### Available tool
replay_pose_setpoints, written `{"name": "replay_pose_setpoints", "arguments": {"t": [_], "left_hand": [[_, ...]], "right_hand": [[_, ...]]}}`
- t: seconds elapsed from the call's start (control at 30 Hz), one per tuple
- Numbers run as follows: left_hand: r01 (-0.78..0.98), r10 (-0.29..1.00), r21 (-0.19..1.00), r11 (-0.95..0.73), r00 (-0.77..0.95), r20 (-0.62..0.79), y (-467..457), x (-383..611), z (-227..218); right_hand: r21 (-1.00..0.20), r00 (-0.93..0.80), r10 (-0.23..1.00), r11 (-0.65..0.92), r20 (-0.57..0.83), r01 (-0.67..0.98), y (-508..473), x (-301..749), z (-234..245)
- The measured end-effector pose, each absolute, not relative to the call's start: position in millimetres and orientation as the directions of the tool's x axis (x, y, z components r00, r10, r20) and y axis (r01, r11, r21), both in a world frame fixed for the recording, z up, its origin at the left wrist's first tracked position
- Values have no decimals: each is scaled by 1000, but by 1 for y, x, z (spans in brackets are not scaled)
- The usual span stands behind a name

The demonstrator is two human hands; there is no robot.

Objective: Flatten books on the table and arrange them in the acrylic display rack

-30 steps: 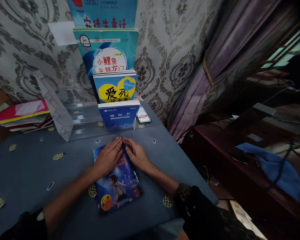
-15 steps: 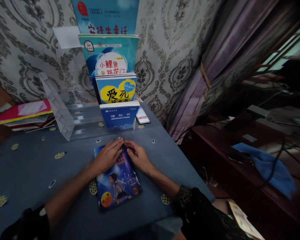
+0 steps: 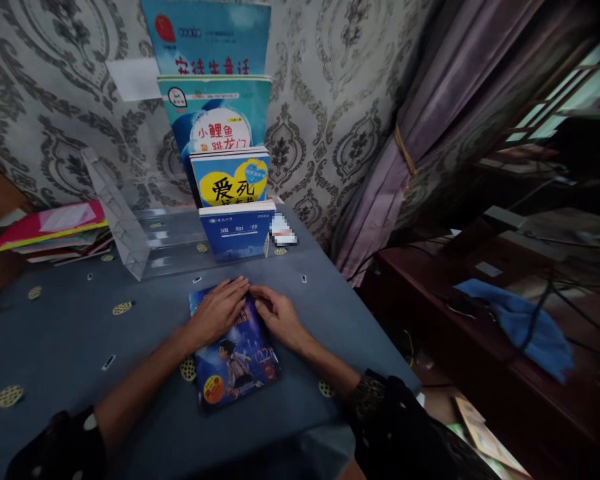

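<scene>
A dark blue book (image 3: 240, 377) with an illustrated cover lies flat on the table (image 3: 150, 407). Across its upper part rests my left hand (image 3: 221, 310), palm down with the fingers stretched out, hiding some of the title. My right hand (image 3: 281, 319) lies along the book's upper right edge, its fingers extended and slightly bent, the fingertips close to those of my left hand. Neither hand is wrapped round anything.
Behind the book stands a clear stepped rack (image 3: 117, 217) holding several upright books, a blue one (image 3: 240, 233) in front. Folders and papers (image 3: 55, 230) are stacked at the left. Past the table's right edge are a dark red desk (image 3: 405, 293) and a blue cloth (image 3: 520, 327).
The view has shifted slightly. Both hands stay in nearly the same place on and beside the book, which has not visibly moved on the table.
</scene>
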State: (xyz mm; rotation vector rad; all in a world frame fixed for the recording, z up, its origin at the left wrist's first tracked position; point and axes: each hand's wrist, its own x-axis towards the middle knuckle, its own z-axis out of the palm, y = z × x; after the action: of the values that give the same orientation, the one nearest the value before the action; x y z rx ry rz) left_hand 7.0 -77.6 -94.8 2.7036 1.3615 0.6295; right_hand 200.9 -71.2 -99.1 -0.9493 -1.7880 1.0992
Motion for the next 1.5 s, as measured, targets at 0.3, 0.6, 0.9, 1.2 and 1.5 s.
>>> {"name": "replay_pose_setpoints", "arguments": {"t": [0.3,0.6,0.9,1.2,1.5], "left_hand": [[752,779,232,-617,543,313,-92,12,-91],[741,771,235,-629,554,315,-104,17,-90],[721,749,228,-654,576,328,-116,20,-87],[717,748,232,-658,582,319,-123,23,-86],[720,746,216,-660,592,305,-129,25,-86]], "right_hand": [[-926,-393,890,325,230,194,-84,209,-93],[-915,-402,887,336,228,221,-97,217,-90],[-899,-403,878,370,257,233,-106,222,-91],[-910,-406,887,336,219,244,-116,229,-90],[-909,-412,884,338,219,244,-122,231,-86]]}}
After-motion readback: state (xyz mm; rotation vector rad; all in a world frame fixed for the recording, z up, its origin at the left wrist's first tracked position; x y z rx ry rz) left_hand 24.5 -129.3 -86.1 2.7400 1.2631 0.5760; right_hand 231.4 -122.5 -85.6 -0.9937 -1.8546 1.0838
